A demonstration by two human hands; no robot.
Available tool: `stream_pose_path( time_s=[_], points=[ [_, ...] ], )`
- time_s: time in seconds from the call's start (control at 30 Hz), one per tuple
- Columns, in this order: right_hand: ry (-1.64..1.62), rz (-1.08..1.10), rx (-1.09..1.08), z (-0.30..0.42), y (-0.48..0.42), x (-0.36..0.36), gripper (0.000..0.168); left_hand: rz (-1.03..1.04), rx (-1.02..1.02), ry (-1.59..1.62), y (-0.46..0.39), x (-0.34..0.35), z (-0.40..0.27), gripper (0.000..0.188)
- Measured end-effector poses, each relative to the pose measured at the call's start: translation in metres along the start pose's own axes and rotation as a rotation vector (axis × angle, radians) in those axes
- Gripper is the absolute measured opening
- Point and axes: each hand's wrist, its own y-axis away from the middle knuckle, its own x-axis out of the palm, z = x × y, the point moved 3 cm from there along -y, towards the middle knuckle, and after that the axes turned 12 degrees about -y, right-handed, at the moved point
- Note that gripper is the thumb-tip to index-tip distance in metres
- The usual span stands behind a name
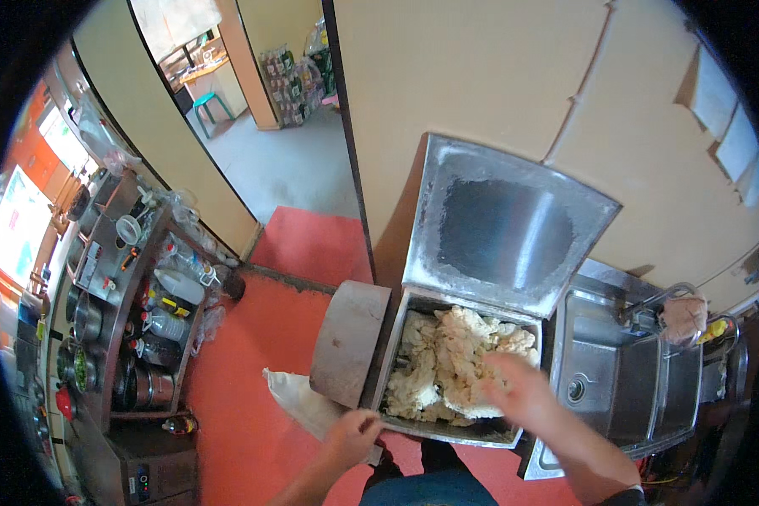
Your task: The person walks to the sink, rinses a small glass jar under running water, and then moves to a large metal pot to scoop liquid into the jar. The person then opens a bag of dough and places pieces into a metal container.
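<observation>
A rectangular metal tub [389, 360] stands in front of me, filled with lumpy, pale dough [455, 360]. Its square steel lid [506, 221] is tilted up against the wall. My right hand [518, 389] is over the right part of the dough, blurred, with fingers spread; whether it touches the dough is unclear. At the tub's near left corner is my left hand [354, 436], fingers curled; I cannot tell whether it grips anything. A metal housing [352, 341] adjoins the tub's left side. Below it a whitish sack or sheet [300, 395] lies partly hidden.
To the right is a steel sink [591, 373] with a faucet [664, 291] and a cloth [683, 316] over it. Bottles [167, 326] and pots fill a shelf unit [117, 341] at left. A doorway beyond shows a green stool [209, 101]. The floor [259, 329] is red.
</observation>
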Motion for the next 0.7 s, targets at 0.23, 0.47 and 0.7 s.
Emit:
stream_pose_path(
  time_s=[0.23,0.47,0.7],
  points=[
    [0.301,0.688,0.249,-0.16,-0.065,0.204,0.054,0.355,-0.429,-0.325,-0.018,0.155,0.134,0.041],
    [0.533,0.745,0.205,-0.198,-0.073,0.284,0.066,0.099,-0.312,-0.36,-0.015,0.21,0.215,0.053],
    [0.47,0.901,0.249,-0.19,-0.027,0.26,0.052,0.152,-0.677,-0.229,-0.048,0.258,0.287,0.047]
  ],
)
